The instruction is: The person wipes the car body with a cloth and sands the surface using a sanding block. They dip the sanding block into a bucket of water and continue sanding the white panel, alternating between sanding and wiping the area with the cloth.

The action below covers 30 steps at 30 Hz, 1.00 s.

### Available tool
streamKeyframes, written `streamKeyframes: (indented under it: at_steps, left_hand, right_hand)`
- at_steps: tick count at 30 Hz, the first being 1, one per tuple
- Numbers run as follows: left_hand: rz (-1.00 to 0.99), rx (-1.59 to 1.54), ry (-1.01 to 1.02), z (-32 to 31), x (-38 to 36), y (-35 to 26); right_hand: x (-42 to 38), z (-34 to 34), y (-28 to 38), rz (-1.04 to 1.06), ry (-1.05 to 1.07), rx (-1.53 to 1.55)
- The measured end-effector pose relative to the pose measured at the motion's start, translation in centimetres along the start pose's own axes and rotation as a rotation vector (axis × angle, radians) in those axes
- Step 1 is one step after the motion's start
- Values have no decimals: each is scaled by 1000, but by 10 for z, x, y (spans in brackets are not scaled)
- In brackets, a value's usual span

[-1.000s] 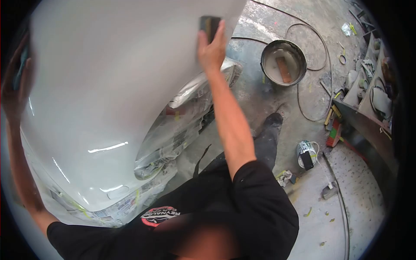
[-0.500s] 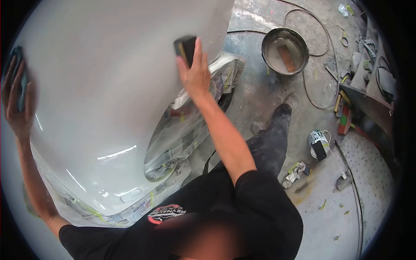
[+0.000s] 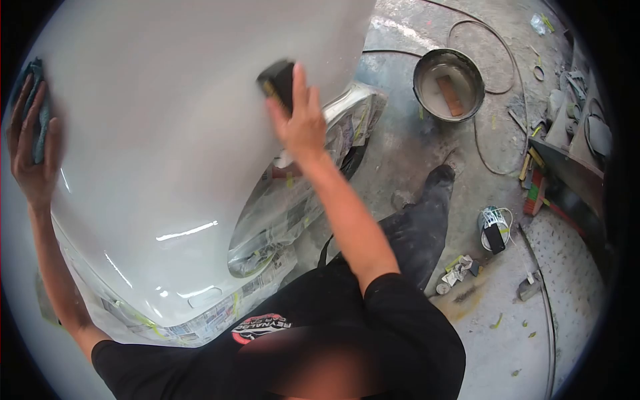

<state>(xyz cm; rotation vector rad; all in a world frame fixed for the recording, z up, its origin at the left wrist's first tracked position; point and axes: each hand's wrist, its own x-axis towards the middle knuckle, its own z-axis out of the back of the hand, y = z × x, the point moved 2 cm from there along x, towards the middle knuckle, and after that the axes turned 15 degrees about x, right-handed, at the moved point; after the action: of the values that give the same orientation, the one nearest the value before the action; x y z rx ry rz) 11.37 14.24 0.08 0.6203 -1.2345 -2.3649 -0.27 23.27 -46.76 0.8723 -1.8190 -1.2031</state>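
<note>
A pale grey car hood fills the left half of the view. My right hand grips a dark sanding block, which lies against the hood near its right side. The block is slightly blurred. At the far left edge of the hood my left hand holds a blue-green cloth against the surface, with its fingers laid over the cloth. Below my right hand, the headlight area is covered with clear plastic, and newspaper masking runs along the hood's front edge.
On the floor to the right stands a black bucket of cloudy water with a brown block in it. A hose loops behind it. A small can, crumpled scraps and a pile of parts lie farther right.
My right hand has slid the sanding block to the left across the hood. The left hand stays on the cloth at the far edge. The whole view has shifted slightly.
</note>
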Motion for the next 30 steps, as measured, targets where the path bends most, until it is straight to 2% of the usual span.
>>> streamKeyframes:
  at_steps: [1, 5, 7, 9, 11, 14, 18, 20, 24, 30]
  left_hand:
    - [-35, -9, 9, -2, -3, 7]
    - [-33, 20, -3, 0, 1, 5]
    - [-15, 40, -10, 1, 3, 2]
    - [-1, 72, -3, 2, 3, 0]
    - [-6, 80, 9, 2, 1, 1]
    - [-37, 5, -8, -4, 0, 7]
    - [-35, 15, 10, -1, -5, 9]
    - [-24, 59, -8, 1, 0, 3]
    - [1, 33, -65, -1, 3, -2]
    - [4, 34, -116, -5, 0, -5]
  right_hand:
    - [20, 5, -15, -109, 50, -2]
    - [114, 19, -89, -249, -64, -113]
    - [106, 16, -71, -356, -67, -84]
    - [61, 3, -17, -215, 3, -123]
    - [0, -11, 38, -177, 215, -101]
    - [7, -7, 31, -136, 202, -79]
    - [106, 14, -59, -276, -27, -106]
    - [116, 17, -79, -216, -22, -92]
    - [131, 27, -75, -285, 18, -18]
    - [111, 8, -30, -401, -51, -173]
